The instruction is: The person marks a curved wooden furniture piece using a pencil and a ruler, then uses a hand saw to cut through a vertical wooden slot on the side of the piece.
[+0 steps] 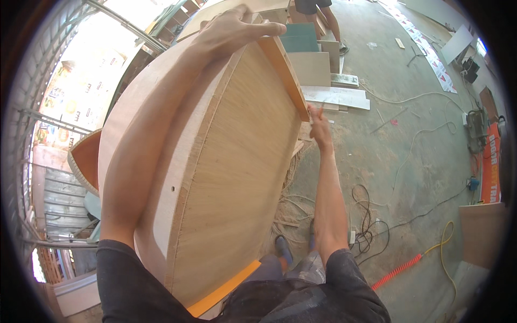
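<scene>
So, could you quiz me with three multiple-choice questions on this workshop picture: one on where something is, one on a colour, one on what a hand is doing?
1. Where does the left hand rest?
A. on the far upper edge of the curved wooden piece
B. on the floor
C. on the grey boards

2. What colour is the coiled hose on the concrete floor?
A. blue
B. orange-red
C. white

3. What is the right hand doing?
A. hanging free at the person's side
B. gripping a hammer
C. touching the lower end of the orange-edged strip

Answers: 1 A, the fingers curl over the piece's top edge. 2 B, the coil is orange-red, joined to a yellow length. 3 C, the fingertips meet the strip's end, and no tool shows.
</scene>
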Demonstrator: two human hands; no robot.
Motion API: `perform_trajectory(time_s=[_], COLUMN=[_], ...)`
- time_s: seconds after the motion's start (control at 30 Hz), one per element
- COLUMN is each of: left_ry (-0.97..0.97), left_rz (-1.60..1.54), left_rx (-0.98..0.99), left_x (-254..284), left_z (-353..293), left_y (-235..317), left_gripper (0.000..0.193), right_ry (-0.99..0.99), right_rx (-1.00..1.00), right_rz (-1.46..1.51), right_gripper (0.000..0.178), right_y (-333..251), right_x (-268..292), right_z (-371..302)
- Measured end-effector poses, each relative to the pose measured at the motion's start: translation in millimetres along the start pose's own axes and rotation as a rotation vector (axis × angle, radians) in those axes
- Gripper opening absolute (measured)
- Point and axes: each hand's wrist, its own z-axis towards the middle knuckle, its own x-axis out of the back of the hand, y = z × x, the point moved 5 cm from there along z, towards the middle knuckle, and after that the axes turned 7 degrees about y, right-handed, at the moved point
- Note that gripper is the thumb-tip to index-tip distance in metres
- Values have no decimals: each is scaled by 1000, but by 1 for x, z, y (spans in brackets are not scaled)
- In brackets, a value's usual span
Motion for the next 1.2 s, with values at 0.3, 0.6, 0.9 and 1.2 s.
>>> perform_trajectory(time_s=[0.3, 0.6, 0.9, 1.2], left_ry=[-299, -269, -233, -237], left_rz=[-118, -54, -102, -92], left_rx=[-96, -198, -255, -345], left_x=[7, 2, 13, 3], left_z=[-11, 0, -9, 6], left_y=[18, 19, 32, 30], left_gripper=[52, 44, 40, 40], right_ry=[-60, 158, 105, 206], right_rx=[68, 348, 394, 351], right_rz=[-145, -323, -452, -233], right_gripper=[39, 32, 33, 32], right_y=[37, 33, 25, 53], right_x=[-4, -3, -1, -5], right_z=[10, -6, -1, -18])
